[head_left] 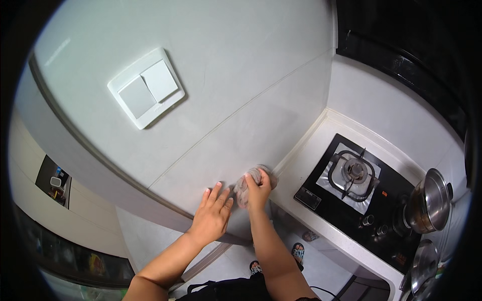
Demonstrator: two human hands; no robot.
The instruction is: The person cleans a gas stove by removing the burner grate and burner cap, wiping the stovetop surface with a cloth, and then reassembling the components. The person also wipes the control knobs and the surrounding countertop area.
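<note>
A crumpled, greyish-pink cloth (242, 195) is bunched against a glossy, pale grey tiled wall (211, 110), low down, near where the wall meets the counter. The right hand (259, 189) is clamped on it, thumb and fingers pinching the folds and covering part of the cloth. The left hand (213, 214) lies just beside it, fingers a little apart, palm toward the wall, holding nothing.

Right of the cloth, the edge of a white countertop (299, 168) bounds the space beside the right hand. Set into the counter is a black glass gas cooktop (321, 175), its near burner ringed by a black metal pan support (335, 168). A round stainless steel pot (427, 203) sits over the far burner, with a shiny metal lid (424, 266) near it. A white, square-framed double wall switch (146, 89) is fixed higher up, well apart from both hands.
</note>
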